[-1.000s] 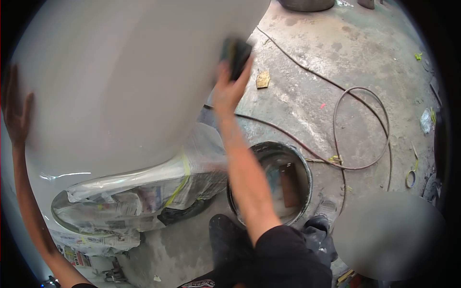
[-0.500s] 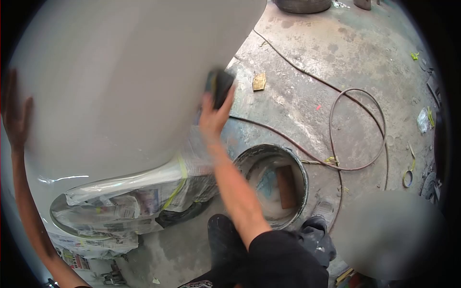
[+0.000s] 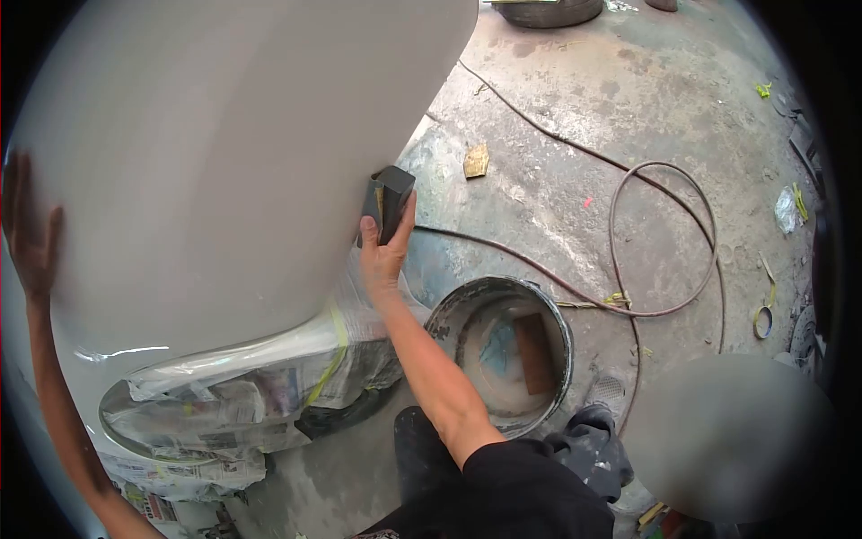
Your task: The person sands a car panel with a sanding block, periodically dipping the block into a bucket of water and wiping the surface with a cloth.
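Note:
A large grey car body panel [image 3: 224, 171] fills the upper left. My left hand [image 3: 34, 242] lies on its far left side, fingers spread and holding nothing. At the panel's right edge my right hand [image 3: 384, 262] grips a sanding block [image 3: 393, 199] wrapped in dark sandpaper, thumb on the left side and fingers on the right. The block is against the panel's edge, though its contact face is hidden. Below the panel, a headlight area [image 3: 233, 409] is covered with newspaper, clear plastic and yellow-green tape.
A bucket [image 3: 446, 310] holding cloudy liquid and a brown block [image 3: 535, 352] stands below my right forearm. A hose [image 3: 664, 313] loops across the stained concrete floor. Nearby lie a yellowish scrap [image 3: 476, 161] and a tape roll [image 3: 762, 322]. A tyre [image 3: 549, 13] is at the top.
My right hand has moved the sanding block down and slightly left along the panel's edge, and its blur has gone. My left hand stays on the panel; the view has shifted slightly.

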Action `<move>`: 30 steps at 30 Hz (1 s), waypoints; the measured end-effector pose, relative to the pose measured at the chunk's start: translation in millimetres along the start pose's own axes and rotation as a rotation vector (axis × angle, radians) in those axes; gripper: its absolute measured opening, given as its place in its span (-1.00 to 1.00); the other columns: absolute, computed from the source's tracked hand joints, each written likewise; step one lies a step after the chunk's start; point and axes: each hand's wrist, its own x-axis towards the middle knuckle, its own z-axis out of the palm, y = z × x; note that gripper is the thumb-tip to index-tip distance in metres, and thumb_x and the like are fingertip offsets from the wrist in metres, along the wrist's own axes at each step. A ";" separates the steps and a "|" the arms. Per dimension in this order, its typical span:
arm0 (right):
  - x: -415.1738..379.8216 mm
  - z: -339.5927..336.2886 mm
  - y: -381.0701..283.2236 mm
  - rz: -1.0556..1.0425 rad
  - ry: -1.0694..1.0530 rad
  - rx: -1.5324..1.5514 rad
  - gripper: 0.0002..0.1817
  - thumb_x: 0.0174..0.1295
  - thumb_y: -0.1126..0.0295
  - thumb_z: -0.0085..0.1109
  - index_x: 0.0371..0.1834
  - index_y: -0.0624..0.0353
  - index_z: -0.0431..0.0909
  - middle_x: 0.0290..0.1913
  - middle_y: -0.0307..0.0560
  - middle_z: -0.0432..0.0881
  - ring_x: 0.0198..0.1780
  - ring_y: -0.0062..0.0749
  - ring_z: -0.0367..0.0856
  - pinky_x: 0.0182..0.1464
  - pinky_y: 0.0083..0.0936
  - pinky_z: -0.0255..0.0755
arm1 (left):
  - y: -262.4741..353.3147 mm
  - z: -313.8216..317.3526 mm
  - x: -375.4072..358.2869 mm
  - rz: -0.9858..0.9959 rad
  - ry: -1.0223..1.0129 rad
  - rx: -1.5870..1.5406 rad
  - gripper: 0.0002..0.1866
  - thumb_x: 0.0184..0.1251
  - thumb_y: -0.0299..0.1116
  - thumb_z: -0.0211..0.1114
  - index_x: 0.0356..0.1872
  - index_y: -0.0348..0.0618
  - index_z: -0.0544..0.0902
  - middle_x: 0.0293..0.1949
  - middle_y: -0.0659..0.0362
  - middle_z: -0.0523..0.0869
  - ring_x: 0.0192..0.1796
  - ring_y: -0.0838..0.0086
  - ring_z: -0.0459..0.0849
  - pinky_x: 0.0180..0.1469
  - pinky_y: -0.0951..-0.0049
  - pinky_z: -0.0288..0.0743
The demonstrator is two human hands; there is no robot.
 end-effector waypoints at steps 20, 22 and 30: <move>147.3 -3.7 -33.8 -0.122 0.047 0.045 -0.07 0.50 0.09 0.24 0.66 0.32 -0.12 0.57 0.29 0.19 0.56 -0.01 0.22 0.56 -0.24 0.15 | -7.9 7.0 -4.3 -0.040 0.011 -0.060 -0.05 0.27 0.32 0.35 0.57 -0.01 0.34 0.62 -0.06 0.21 0.65 -0.06 0.11 0.57 -0.39 -0.02; 90.0 0.8 -27.0 -0.049 0.052 -0.032 -0.06 0.50 0.10 0.23 0.67 0.31 -0.15 0.59 0.31 0.14 0.60 0.03 0.15 0.59 -0.20 0.11 | -6.5 8.7 -9.0 -0.083 0.025 -0.051 -0.07 0.30 0.29 0.34 0.58 0.02 0.31 0.63 -0.02 0.21 0.65 -0.03 0.11 0.58 -0.37 -0.01; 86.1 1.2 -32.7 -0.062 0.074 -0.043 -0.07 0.50 0.07 0.23 0.67 0.28 -0.12 0.58 0.32 0.15 0.58 0.10 0.19 0.55 -0.17 0.18 | -63.4 38.3 -24.6 -0.396 -0.200 0.121 -0.11 0.35 0.28 0.30 0.60 0.09 0.28 0.64 0.04 0.20 0.66 0.02 0.11 0.59 -0.36 -0.01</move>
